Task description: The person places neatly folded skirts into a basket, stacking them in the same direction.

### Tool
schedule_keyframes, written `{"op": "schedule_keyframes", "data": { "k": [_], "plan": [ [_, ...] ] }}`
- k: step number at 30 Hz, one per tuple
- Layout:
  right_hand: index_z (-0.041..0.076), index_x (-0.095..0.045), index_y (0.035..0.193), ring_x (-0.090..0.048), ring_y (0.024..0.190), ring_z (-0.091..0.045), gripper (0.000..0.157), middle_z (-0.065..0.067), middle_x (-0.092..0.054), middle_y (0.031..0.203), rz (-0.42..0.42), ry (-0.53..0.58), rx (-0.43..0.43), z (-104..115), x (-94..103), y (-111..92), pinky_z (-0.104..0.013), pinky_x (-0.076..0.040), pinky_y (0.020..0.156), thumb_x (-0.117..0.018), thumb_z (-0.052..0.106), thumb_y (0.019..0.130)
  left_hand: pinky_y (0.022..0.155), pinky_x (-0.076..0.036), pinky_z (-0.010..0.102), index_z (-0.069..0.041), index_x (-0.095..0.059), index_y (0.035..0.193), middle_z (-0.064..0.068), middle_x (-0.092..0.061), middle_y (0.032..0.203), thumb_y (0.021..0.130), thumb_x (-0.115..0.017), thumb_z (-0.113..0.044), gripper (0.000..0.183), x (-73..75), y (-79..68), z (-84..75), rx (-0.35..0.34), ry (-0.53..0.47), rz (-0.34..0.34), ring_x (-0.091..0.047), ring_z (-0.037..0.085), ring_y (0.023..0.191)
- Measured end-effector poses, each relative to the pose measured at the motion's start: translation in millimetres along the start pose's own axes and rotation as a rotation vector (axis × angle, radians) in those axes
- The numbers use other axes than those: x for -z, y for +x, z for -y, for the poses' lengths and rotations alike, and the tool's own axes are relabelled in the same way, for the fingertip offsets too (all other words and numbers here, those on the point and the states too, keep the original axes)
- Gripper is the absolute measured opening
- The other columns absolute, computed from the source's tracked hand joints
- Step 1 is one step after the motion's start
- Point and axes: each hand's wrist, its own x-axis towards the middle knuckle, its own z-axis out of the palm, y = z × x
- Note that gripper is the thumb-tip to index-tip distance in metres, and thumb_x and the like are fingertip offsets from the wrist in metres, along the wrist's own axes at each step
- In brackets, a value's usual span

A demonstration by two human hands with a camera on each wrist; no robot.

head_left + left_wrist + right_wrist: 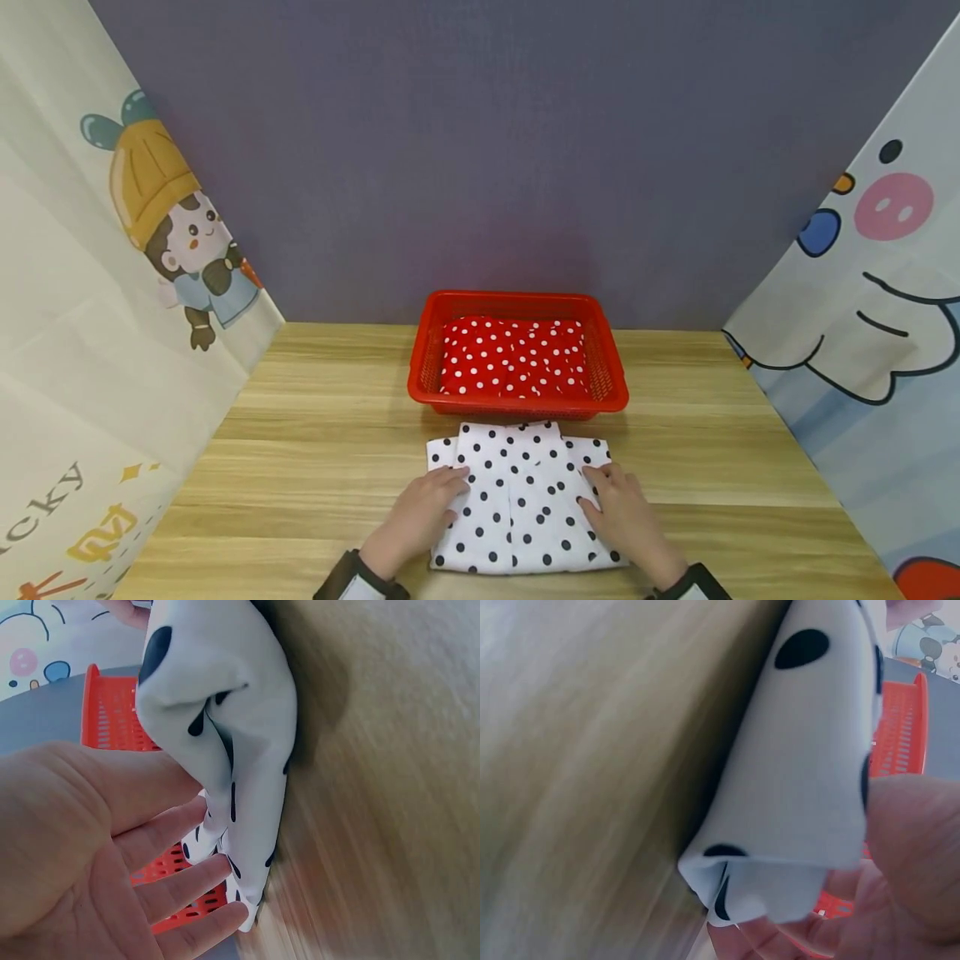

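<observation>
A white, black-dotted folded piece of fabric (517, 508) lies on the table in front of me, a seam or fold line down its middle. Its narrower top sticks out towards the basket. On its left side rests my left hand (423, 508), fingers fairly straight; the left wrist view shows the fingertips (217, 866) against the fabric's bulging edge. My right hand (626, 517) lies on the opposite side, thumb and fingers spread over the fabric. In the right wrist view the layered folded edge (780, 862) faces the camera, and its fingers are partly hidden behind it.
Just beyond the fabric stands a red plastic basket (517, 408) holding a folded red cloth with white dots (513, 358). Wood-grain tabletop (315, 450) extends to both sides. A grey panel (480, 167) rises behind, with cartoon-printed sheets (67, 275) on the left and right.
</observation>
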Motion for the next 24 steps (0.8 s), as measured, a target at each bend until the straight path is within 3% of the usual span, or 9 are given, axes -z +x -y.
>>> {"op": "schedule_keyframes", "data": {
  "k": [13,18,24],
  "plan": [
    [0.004,-0.058,0.12,-0.05,0.097,-0.032,0.046,-0.017,-0.052,0.112,-0.01,0.024,0.001,8.4,0.3,-0.5,-0.048,-0.049,0.08,-0.068,0.024,0.08,0.094,-0.043,0.043,-0.009,-0.066,0.107,0.008,-0.059,0.124,0.071,-0.073,-0.003,0.037,6.5,0.5,2.2,0.008,0.011,-0.087,-0.054,0.028,0.113],
    [0.002,-0.055,0.123,-0.051,0.1,-0.034,0.048,-0.019,-0.052,0.115,0.006,0.03,-0.044,8.8,6.5,0.4,-0.05,-0.048,0.081,-0.067,0.022,0.081,0.084,-0.048,0.044,-0.009,-0.066,0.106,0.011,-0.06,0.116,0.068,-0.077,-0.008,0.039,10.3,2.4,0.4,0.095,0.018,-0.114,-0.056,0.029,0.104],
    [-0.003,-0.054,0.123,-0.053,0.096,-0.036,0.052,-0.022,-0.052,0.111,-0.001,0.028,-0.086,7.7,14.2,3.5,-0.049,-0.048,0.079,-0.068,0.022,0.08,0.076,-0.05,0.041,-0.005,-0.062,0.111,0.015,-0.058,0.111,0.068,-0.078,-0.014,0.048,13.2,7.1,-0.9,0.259,-0.035,-0.098,-0.057,0.029,0.095]
  ]
}}
